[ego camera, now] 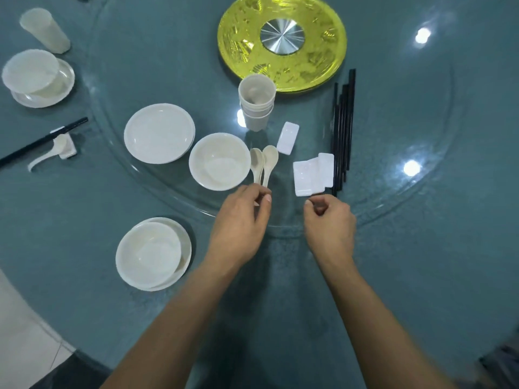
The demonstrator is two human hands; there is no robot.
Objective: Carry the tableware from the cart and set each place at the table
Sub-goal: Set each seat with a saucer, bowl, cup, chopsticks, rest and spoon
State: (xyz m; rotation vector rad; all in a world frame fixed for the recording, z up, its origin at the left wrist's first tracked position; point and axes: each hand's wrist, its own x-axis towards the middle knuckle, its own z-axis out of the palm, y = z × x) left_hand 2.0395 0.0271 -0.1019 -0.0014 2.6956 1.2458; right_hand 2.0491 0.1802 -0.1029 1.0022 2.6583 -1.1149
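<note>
Tableware sits in a bunch on the round glass turntable (393,108) of the blue worktop (421,276). Two spoons (264,167) lie side by side near its front edge. The left hand (241,220) pinches their handle ends, so that grip is narrow and holds the spoons. The right hand (330,223) is just beside it with its fingers curled in. I cannot tell if that grip holds anything.

Right by the right hand is a small pile of white chopstick rests (311,175), and one more single rest (288,138) lies a bit further back. A bundle of black chopsticks (342,127) lies just to the right of the pile. Touching the spoons on the left is a white bowl (220,161), and next to that a stack of plates (159,133). A stack of cups (257,102) stands behind the spoons, in front of a big gold disc (323,57).

Off the glass, near the person, a set bowl (148,254) sits on a plate (186,248). Far to the left is another place with a bowl on a plate (29,70), a cup (45,30), a pair of chopsticks (42,141) and a spoon (47,155).
</note>
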